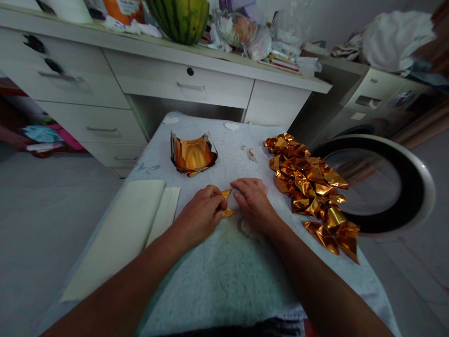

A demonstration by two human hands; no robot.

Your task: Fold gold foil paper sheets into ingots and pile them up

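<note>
A small piece of gold foil paper (227, 214) lies on the cloth-covered table, mostly hidden under my left hand (206, 208), whose fingers are closed on it. Two pointed corners of the foil show past the fingertips. My right hand (254, 201) rests just to the right, fingers stretched out flat on the cloth, the tips near the foil's upper corner. Beyond the hands stands a curved stack of gold sheets (192, 154). On the right side of the table lies a pile of folded gold foil pieces (308, 182).
Pale paper sheets (119, 224) lie at the left of the table (210, 290). Small scraps (251, 155) sit past my right hand. Behind is a white counter (224, 58) with a watermelon (180, 18) and clutter. A washing machine's round door (417, 182) stands open at the right.
</note>
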